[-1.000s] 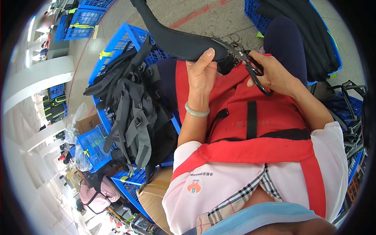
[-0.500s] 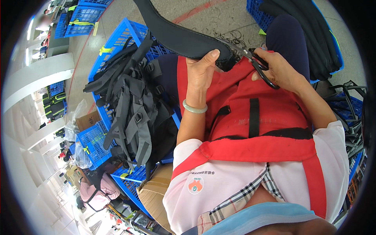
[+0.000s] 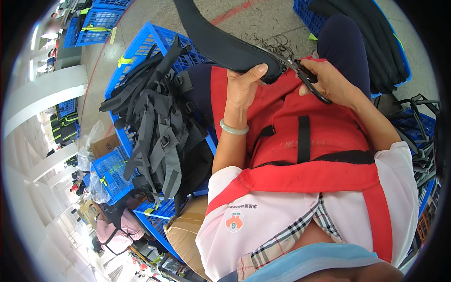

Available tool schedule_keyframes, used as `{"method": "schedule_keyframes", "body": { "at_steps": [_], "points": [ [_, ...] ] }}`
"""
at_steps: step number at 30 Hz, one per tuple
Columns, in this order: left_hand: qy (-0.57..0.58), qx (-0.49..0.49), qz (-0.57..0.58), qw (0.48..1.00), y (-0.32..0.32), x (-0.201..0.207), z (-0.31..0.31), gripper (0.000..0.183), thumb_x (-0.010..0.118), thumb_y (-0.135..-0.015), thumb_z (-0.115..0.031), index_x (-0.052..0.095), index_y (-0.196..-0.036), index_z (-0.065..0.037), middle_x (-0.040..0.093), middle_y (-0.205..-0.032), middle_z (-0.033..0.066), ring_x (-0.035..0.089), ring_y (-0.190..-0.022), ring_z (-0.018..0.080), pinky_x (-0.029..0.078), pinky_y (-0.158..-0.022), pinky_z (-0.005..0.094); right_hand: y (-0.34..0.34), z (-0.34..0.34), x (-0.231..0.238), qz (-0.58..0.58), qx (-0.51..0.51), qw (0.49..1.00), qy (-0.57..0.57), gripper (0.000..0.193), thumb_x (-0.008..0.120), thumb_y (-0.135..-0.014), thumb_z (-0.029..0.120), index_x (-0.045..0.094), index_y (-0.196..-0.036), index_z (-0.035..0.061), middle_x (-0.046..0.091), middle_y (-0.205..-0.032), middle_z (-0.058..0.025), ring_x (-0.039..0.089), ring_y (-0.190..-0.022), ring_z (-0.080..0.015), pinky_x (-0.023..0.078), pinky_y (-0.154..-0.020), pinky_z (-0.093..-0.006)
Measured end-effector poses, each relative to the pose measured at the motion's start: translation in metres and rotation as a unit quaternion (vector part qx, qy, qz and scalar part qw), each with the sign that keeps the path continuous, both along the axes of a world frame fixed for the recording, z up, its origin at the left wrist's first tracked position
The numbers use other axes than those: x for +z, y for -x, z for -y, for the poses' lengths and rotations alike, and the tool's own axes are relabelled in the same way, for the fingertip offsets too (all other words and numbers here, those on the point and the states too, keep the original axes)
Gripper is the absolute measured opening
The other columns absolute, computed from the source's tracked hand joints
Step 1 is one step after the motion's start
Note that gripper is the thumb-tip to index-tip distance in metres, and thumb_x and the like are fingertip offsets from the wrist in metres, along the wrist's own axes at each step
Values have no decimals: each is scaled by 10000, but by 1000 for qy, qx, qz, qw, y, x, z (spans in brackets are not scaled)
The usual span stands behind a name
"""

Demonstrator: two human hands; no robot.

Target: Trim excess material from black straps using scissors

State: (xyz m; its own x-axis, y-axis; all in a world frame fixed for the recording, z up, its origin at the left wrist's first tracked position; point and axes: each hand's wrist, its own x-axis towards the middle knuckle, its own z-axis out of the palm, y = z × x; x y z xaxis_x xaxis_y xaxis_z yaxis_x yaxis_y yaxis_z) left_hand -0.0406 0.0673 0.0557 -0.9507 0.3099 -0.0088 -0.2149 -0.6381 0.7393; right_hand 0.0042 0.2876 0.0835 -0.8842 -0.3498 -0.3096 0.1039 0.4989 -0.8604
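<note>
A long, curved black padded strap (image 3: 221,46) runs up and to the left from my lap. Its rounded near end is pinched by my left hand (image 3: 243,84), thumb on top and the fingers mostly hidden beneath. My right hand (image 3: 331,83) grips the black-handled scissors (image 3: 307,80). Their metal blades lie along the strap's right edge, close to the rounded end; whether they touch it I cannot tell. Below both hands spreads my red apron (image 3: 277,108).
At my left, a blue crate (image 3: 117,82) is heaped with black and grey straps (image 3: 159,127). Far right, another blue crate (image 3: 408,63) holds long black pieces (image 3: 366,42). Dark scraps (image 3: 282,46) litter the floor ahead. More straps (image 3: 423,157) lie at my right.
The strap has shifted slightly right and down with my left hand. The dark scraps by its rounded end are less visible against the apron. The scissors have moved slightly left.
</note>
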Motion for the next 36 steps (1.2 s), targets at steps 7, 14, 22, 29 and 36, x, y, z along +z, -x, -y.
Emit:
{"method": "schedule_keyframes", "body": {
  "at_steps": [7, 14, 22, 29, 36],
  "points": [
    [36, -23, -7, 999, -1, -9, 6, 175, 705, -759, 58, 664, -904, -31, 677, -877, 55, 646, -802, 153, 521, -758, 288, -2, -2, 20, -60, 65, 993, -72, 672, 789, -693, 409, 422, -1088, 7, 525, -759, -172, 532, -699, -350, 401, -618, -416],
    [43, -13, 5, 999, -3, -10, 4, 176, 709, -755, 58, 665, -904, -25, 676, -865, 50, 645, -783, 148, 522, -735, 284, -2, -1, -14, -45, 24, 999, 15, 452, 737, -792, 355, 500, -913, -10, 442, -673, -106, 431, -638, -191, 383, -601, -341],
    [255, -18, -129, 958, -32, -29, -35, 237, 730, -745, 44, 659, -970, 15, 655, -866, 14, 611, -800, 112, 501, -737, 271, 26, 25, -3, -157, -54, 976, 139, 276, 687, -826, 188, 533, -934, -13, 506, -748, -68, 448, -706, -124, 410, -647, -277],
    [193, 108, -58, 973, 14, -13, 25, 352, 668, -828, -44, 555, -1155, 21, 629, -1047, 67, 611, -911, 174, 491, -833, 301, 29, 0, -2, -231, 75, 970, 22, 185, 626, -741, 30, 540, -906, 27, 540, -766, -141, 530, -714, -302, 423, -653, -371],
    [40, 19, 38, 998, 22, -23, 51, 254, 714, -772, 12, 638, -1007, -48, 668, -919, 43, 641, -835, 155, 516, -784, 297, 28, -1, 14, -135, 163, 977, 11, 276, 718, -771, 133, 541, -956, 31, 527, -747, -87, 544, -697, -207, 420, -609, -321]
  ]
}}
